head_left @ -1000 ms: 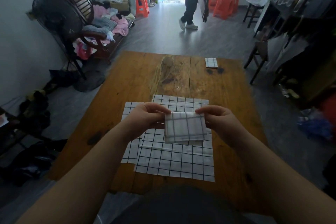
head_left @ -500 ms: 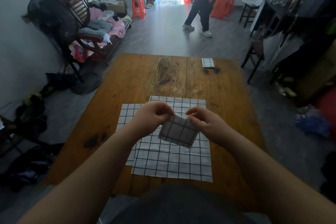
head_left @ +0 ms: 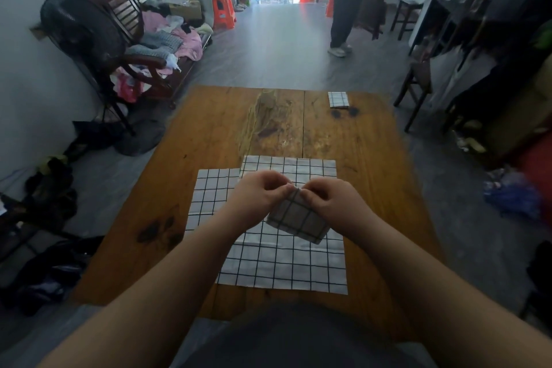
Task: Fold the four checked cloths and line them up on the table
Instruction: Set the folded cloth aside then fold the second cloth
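Both my hands hold a small folded checked cloth (head_left: 300, 219) in the air above the table's near half. My left hand (head_left: 260, 196) and my right hand (head_left: 331, 203) pinch its top corner close together, and the cloth hangs tilted below them. Under it, two unfolded white checked cloths lie flat and overlapping: one (head_left: 286, 260) on top to the right, another (head_left: 213, 197) peeking out at the left. One folded checked cloth (head_left: 338, 99) sits at the table's far right corner.
The wooden table (head_left: 268, 125) has dark stains near the folded cloth and at the near left. A fan (head_left: 79, 36) and a bench with clothes stand at the left. A person (head_left: 346, 6) walks in the back. Chairs and clutter line the right side.
My hands have come closer together at the cloth's top corner, and the folded cloth has turned from level to a tilted hang. The person at the back has walked to the right.
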Motion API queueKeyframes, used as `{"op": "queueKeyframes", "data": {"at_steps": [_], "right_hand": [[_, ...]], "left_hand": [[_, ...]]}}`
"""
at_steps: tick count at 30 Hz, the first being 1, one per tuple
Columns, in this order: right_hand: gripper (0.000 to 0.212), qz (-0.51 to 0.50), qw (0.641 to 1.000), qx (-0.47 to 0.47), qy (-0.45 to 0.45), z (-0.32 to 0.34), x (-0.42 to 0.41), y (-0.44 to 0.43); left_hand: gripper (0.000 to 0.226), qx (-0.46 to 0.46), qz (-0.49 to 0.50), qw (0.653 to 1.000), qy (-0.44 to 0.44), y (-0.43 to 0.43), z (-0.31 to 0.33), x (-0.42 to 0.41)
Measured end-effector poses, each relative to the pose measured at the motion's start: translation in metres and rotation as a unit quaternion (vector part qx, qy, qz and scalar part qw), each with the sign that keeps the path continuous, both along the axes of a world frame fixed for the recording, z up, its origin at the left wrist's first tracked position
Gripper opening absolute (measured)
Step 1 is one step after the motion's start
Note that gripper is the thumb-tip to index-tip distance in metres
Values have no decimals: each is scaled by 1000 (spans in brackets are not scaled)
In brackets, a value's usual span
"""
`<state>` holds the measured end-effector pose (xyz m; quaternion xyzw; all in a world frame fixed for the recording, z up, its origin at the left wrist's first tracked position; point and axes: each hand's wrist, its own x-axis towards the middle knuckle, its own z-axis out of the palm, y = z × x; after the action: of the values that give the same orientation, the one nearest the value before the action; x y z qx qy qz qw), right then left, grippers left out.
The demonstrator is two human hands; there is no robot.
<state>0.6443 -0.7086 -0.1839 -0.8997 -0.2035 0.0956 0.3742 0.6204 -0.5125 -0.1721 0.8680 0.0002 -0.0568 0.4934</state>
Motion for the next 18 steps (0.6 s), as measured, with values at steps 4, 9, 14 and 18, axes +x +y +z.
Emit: {"op": "queueKeyframes", "data": {"at_steps": [4, 9, 14, 18], "right_hand": [[12, 1, 1000, 11, 6, 1, -3, 3], [17, -13, 1000, 3, -23, 0, -6, 4], [18, -42, 998, 31, -39, 1, -11, 0], [19, -64, 996, 40, -43, 1, -13, -11]], "left_hand": [[7, -10, 2, 1000, 5, -6, 3, -2], [9, -3, 9, 1000, -11, -14, 4, -8], [10, -30, 44, 998, -31, -16, 7, -8], [9, -56, 74, 995, -35, -10, 16, -4]]}}
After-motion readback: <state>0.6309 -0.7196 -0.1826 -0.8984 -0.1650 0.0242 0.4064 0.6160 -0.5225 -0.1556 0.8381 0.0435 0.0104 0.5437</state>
